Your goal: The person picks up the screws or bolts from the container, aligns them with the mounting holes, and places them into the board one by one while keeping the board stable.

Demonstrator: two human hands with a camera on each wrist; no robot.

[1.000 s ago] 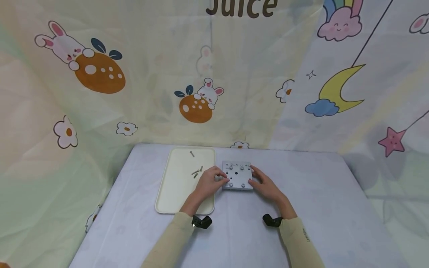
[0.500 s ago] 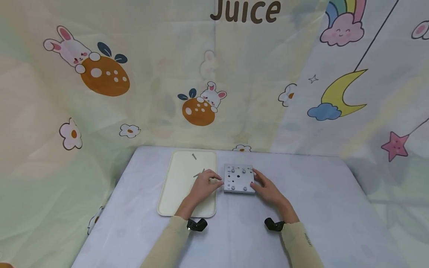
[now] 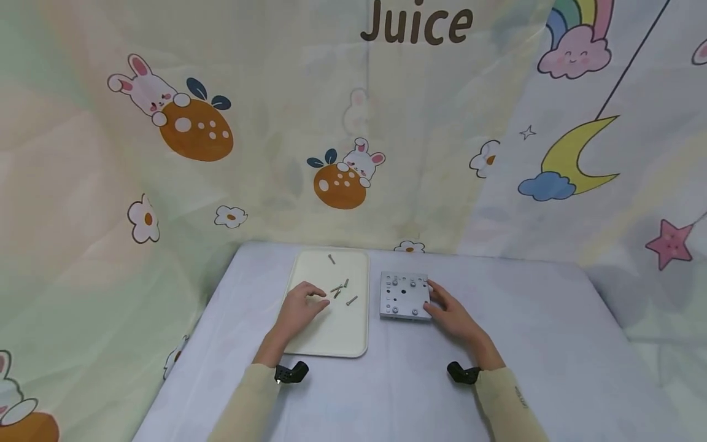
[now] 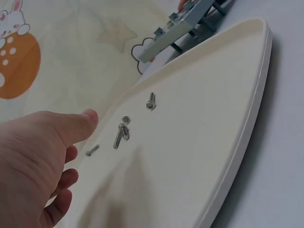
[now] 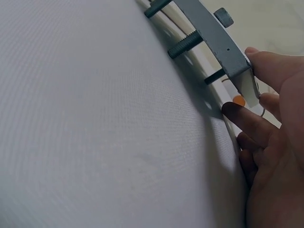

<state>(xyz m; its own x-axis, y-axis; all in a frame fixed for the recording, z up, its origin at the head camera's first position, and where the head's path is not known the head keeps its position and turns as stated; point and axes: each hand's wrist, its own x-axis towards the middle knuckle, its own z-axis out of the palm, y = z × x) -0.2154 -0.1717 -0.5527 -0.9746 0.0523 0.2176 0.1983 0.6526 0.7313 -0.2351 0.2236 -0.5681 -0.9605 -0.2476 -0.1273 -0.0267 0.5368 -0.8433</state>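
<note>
A square metal plate (image 3: 404, 296) with holes and several bolt heads lies right of the tray in the head view. Threaded bolts (image 5: 185, 44) stick out beneath it in the right wrist view. My right hand (image 3: 455, 316) grips the plate's right edge, thumb near the front and a finger at the back corner. Over the cream tray (image 3: 353, 344) hovers my left hand (image 3: 298, 310), its fingers loosely bent and nothing between them. Several loose screws (image 3: 351, 301) lie in the tray just right of the left fingertips. In the left wrist view, the screws (image 4: 151, 101) lie apart from the thumb.
A white cloth covers the table (image 3: 497, 344). Behind it hangs a printed curtain (image 3: 431, 184) with rabbits, a moon and a star. The tray's raised rim (image 4: 242, 147) runs along its side, between the screws and the plate.
My left hand has drawn away from the plate, leftward over the tray, uncovering the screws. One more screw shows in the tray. The right hand stays at the plate; the head view has shifted slightly.
</note>
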